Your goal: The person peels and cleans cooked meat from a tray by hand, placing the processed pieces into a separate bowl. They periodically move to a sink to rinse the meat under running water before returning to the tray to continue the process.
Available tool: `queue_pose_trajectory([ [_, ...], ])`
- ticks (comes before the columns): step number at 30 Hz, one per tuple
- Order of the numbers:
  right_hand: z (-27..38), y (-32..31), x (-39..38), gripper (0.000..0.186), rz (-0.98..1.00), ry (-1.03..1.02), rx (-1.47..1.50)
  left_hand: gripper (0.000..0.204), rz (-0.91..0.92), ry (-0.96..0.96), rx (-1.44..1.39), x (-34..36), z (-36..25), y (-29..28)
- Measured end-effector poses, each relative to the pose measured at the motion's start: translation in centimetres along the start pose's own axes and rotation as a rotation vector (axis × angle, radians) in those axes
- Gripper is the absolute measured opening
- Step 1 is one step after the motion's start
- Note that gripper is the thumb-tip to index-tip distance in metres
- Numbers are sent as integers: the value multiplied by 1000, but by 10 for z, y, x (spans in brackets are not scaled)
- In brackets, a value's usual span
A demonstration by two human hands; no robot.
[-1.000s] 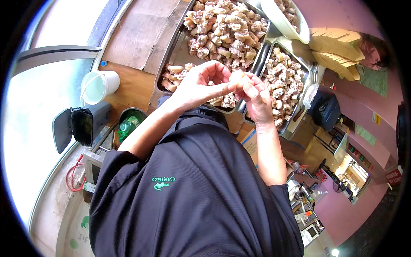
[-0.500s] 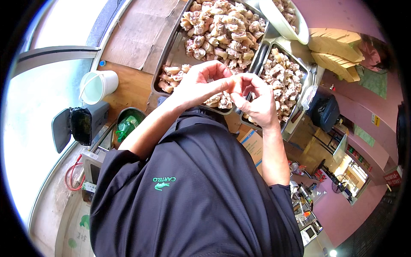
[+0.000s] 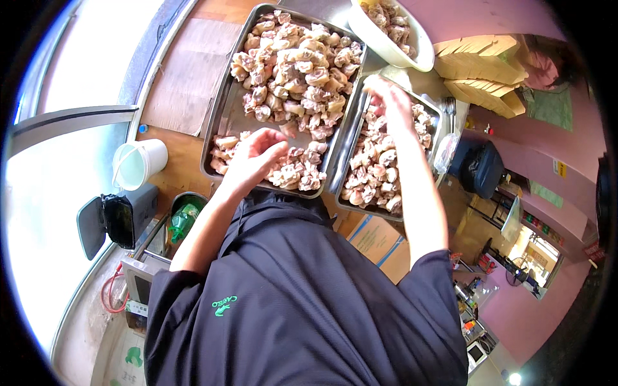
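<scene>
Along the grey metal-topped desk point(image 3: 430, 82), a long rectangular tray of shiny metal with rounded corners point(image 3: 241, 121) should be heavy as loaded and would want a grip on two opposite rims. A knobbly mound of cream-and-pink, wrinkled meat pieces point(image 3: 299, 71) rises over its far end and middle; a lower cluster fills its near end, and smooth bare metal shows toward its left rim. Just beside its right rim lies a narrower, stiff-walled metal tray point(image 3: 356, 132), holding a rough layer of pale, stubby meat pieces point(image 3: 376, 154). Beyond that tray's far edge, a round, smooth white bowl point(image 3: 378, 44), plastic by its look, carries browner, crumpled pieces point(image 3: 389, 24).

Of the hands, the left hand point(image 3: 261, 154) hangs over the long tray's near end, fingers loosely curled and thumb apart from them, seemingly pinching nothing. The right hand point(image 3: 389, 103) reaches over the narrower tray's far end, fingers bent and blurred; whether it grips a piece, I cannot tell.

Each piece is short and lumpy, with bulging ends and folded skin. I judge it light, soft outside over something firmer, moist and slippery rather than fragile; thumb and two fingers around the narrow middle, behind a knob, should hold best
</scene>
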State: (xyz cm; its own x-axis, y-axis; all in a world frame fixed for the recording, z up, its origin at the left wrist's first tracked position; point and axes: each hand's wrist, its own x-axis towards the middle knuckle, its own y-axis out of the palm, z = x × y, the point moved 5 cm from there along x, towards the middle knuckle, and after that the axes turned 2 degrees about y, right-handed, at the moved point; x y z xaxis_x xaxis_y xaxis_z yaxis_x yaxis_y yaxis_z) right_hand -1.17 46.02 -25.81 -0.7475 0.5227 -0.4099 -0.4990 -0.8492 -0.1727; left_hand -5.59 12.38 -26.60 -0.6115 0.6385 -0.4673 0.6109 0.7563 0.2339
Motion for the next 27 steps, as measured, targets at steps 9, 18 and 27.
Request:
queue_pose_trajectory([
  [9,0,-108,170,27,-290,66,230,17,-191,-93,-23,-27,22,-7],
  [18,-106,63,21,21,288,-129,-499,23,-244,-8,292,-17,64,-28],
  [27,-151,173,-40,50,162,-287,-1063,22,-125,-18,332,2,70,-51],
])
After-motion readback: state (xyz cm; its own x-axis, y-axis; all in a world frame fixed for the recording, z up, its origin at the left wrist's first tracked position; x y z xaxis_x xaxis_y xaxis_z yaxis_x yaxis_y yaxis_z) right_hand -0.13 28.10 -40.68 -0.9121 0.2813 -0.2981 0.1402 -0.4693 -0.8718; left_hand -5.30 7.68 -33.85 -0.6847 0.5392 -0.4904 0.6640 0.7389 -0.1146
